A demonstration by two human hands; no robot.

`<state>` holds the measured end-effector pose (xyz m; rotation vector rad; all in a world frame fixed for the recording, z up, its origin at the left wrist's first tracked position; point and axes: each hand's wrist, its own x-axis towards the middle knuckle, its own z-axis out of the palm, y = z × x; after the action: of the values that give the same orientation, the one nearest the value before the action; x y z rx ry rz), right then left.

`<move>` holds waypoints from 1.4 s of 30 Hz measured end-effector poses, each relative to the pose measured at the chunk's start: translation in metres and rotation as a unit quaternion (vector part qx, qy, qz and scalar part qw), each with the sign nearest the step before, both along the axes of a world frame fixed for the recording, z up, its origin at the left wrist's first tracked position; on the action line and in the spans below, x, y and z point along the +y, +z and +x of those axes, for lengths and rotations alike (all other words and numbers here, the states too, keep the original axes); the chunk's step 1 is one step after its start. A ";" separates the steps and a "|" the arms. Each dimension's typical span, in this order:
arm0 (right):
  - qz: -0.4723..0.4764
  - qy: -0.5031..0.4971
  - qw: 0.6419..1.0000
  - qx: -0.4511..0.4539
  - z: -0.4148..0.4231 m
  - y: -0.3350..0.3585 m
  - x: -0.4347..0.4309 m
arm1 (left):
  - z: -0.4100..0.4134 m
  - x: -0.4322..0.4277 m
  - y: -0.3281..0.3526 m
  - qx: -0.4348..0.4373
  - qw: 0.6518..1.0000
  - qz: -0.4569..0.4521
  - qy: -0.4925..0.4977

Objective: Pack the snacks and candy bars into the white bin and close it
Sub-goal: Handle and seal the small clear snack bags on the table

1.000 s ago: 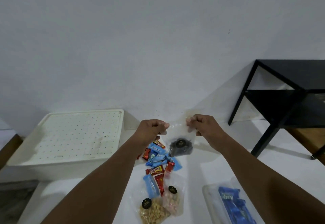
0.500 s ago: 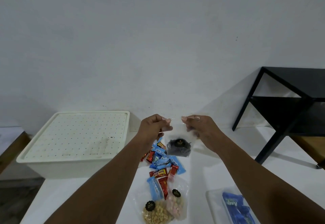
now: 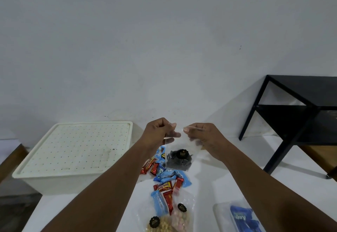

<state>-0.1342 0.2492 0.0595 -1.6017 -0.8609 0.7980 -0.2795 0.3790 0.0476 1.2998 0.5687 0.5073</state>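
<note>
- Head view: left hand (image 3: 160,133) and right hand (image 3: 202,135), fingers curled, each pinch the top edge of the clear snack bag (image 3: 179,159), which has dark contents.
- Bag hangs between both hands above the white table (image 3: 209,179).
- White bin (image 3: 73,159) stands at left, lid on.
- Candy bars (image 3: 165,176) lie loose beneath the bag, right of the bin.

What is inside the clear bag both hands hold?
In the clear bag, dark snack pieces lie at the bottom, partly behind a round black label; their kind cannot be told.
</note>
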 end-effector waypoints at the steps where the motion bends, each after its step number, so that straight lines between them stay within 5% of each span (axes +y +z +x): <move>1: 0.006 -0.008 1.000 -0.011 0.001 -0.001 0.001 | 0.000 0.000 0.000 0.000 1.000 0.002 -0.002; 7: 0.015 -0.005 0.999 -0.049 0.005 0.004 0.004 | -0.002 -0.001 0.001 0.015 0.999 0.000 -0.039; 14: 0.026 -0.013 0.997 0.070 0.010 -0.002 0.001 | -0.003 0.007 0.008 -0.005 1.000 0.012 -0.004; 19: 0.039 -0.024 0.999 0.015 0.008 -0.003 -0.002 | -0.007 0.009 0.004 -0.008 0.998 -0.050 -0.029; 24: -0.032 0.058 0.998 -0.005 0.009 0.003 -0.004 | -0.015 0.012 0.011 0.103 0.979 -0.121 -0.125; 33: -0.053 0.036 0.994 -0.088 0.010 -0.003 0.001 | -0.008 0.007 -0.005 0.070 0.981 -0.066 -0.168; 35: -0.039 -0.059 0.997 -0.039 0.008 -0.013 0.001 | -0.004 0.005 -0.010 0.058 0.988 -0.047 -0.136; 38: -0.012 -0.127 0.979 0.156 0.002 -0.024 0.001 | 0.006 0.000 -0.018 0.070 0.992 0.038 -0.102; 42: -0.019 -0.111 0.980 0.162 -0.008 -0.026 0.005 | 0.016 -0.006 -0.025 0.082 0.988 0.109 -0.077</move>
<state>-0.1419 0.2546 0.0337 -1.5144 -0.4274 0.8881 -0.2634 0.3734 0.0229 1.5920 0.5543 0.3422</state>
